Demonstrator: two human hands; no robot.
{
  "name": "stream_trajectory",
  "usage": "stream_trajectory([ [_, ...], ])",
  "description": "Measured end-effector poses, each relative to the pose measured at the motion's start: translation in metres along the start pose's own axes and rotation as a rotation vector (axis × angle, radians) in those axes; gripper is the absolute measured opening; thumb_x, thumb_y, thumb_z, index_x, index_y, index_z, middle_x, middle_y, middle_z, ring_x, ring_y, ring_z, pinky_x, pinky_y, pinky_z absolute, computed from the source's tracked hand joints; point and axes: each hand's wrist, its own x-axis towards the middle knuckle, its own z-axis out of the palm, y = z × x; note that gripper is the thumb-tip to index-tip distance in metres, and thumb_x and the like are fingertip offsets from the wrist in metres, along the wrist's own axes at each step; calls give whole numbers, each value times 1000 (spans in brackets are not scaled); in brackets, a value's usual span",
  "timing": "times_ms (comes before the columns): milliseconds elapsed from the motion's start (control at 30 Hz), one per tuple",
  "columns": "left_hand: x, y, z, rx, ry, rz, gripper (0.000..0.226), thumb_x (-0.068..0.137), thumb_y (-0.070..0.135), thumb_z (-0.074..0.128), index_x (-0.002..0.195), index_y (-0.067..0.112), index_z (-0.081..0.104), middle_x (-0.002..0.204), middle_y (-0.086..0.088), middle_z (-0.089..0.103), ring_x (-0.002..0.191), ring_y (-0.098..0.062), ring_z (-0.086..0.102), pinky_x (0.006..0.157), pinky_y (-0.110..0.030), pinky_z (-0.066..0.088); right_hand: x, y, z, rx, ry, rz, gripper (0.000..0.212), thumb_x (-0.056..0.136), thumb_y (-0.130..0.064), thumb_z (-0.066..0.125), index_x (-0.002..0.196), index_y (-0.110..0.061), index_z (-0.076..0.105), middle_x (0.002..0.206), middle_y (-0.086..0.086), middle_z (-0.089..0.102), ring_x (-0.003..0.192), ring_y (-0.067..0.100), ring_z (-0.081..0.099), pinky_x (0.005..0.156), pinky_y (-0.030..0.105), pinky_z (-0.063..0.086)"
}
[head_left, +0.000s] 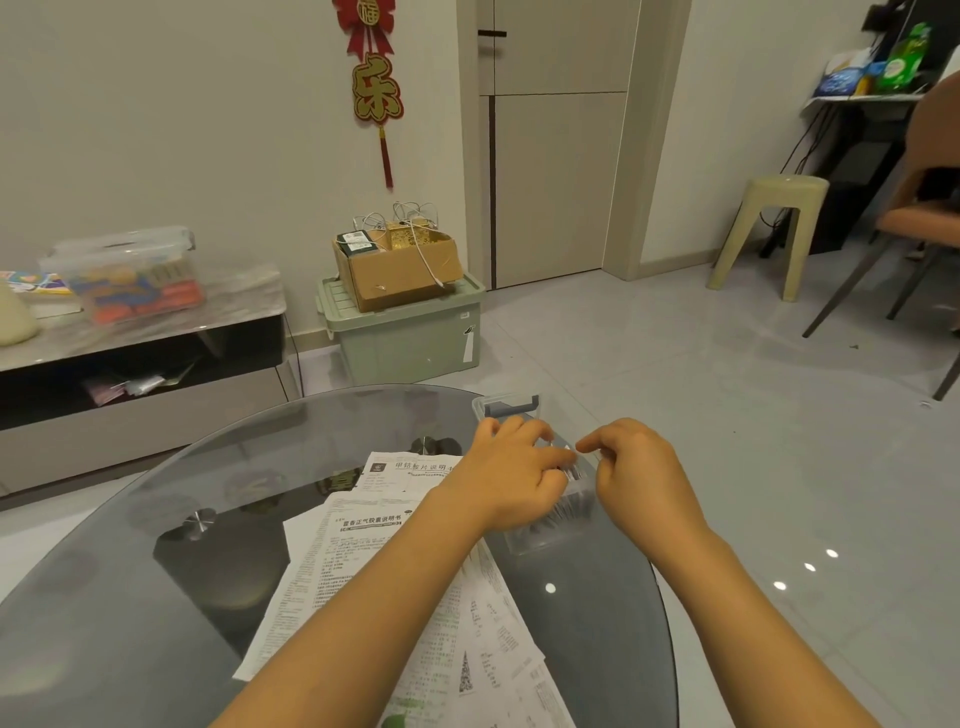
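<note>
Head view: both hands work at a clear box (550, 535) on the right of the glass desk (156, 519), with its lid (509, 404) just beyond. The left hand (511, 467) curls over the box's top and grips it. The right hand (636, 467) pinches narrowly at the rim — what it pinches is too small to tell. Filling the box seems in hand; next, likely, a leaflet (363, 551) — folded to fit.

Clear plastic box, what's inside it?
In the clear plastic box, thin upright pieces, too blurred to identify; the left hand and right hand cover its middle.
</note>
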Motion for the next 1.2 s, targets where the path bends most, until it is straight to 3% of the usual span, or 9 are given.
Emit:
stream_trajectory([
  [167,-18,4,-8,-70,117,-3,62,81,34,19,137,32,46,145,3,36,133,-11,23,109,-28,-1,-5,-2,-2,-18,11,-49,31,87,1,46,105,-13,68,109,3,63,105,19,51,85,27,44],
  [333,-53,6,-15,-122,239,-44,72,73,44,10,135,35,46,138,8,40,130,-8,23,102,-15,-2,-20,-9,-1,-18,64,-231,28,82,-1,56,101,-16,70,101,-2,67,100,19,51,79,20,36],
  [400,-75,10,-18,-124,242,-92,65,79,40,14,136,36,44,139,10,38,129,-4,17,102,-16,-1,-30,-16,4,7,43,-297,26,80,-2,61,100,-16,71,98,-4,67,98,18,53,79,22,38],
  [533,-120,13,-19,-128,174,-224,58,83,35,22,139,40,37,143,13,31,133,-7,14,112,-28,1,-50,-28,13,33,-17,-446,22,79,-6,66,97,-18,72,93,-6,68,92,19,56,74,25,44],
  [700,-167,13,-18,-98,60,-330,62,82,41,19,143,39,29,147,16,25,133,-5,10,112,-25,-1,-67,-37,27,-5,-115,-544,22,74,-15,73,95,-23,72,90,-12,67,88,13,57,74,19,41],
  [867,-195,8,-12,-118,-43,-390,53,95,35,36,146,37,22,151,17,18,136,-5,6,114,-25,4,-80,-44,40,-21,-243,-625,26,76,-30,59,99,-27,70,94,-16,66,90,6,53,76,18,38],
  [1034,-207,-5,4,-166,-186,-388,65,91,41,50,148,37,19,155,19,5,143,-8,3,117,-27,8,-84,-45,52,-78,-435,-698,36,86,-40,50,117,-26,63,113,-12,63,108,11,51,92,27,42],
  [1200,-216,-17,13,-219,-290,-386,78,86,47,59,148,39,14,154,25,-2,143,-2,-2,118,-26,7,-87,-47,53,-128,-573,-736,46,87,-49,54,129,-30,53,129,-16,52,120,6,41,99,20,28],
])
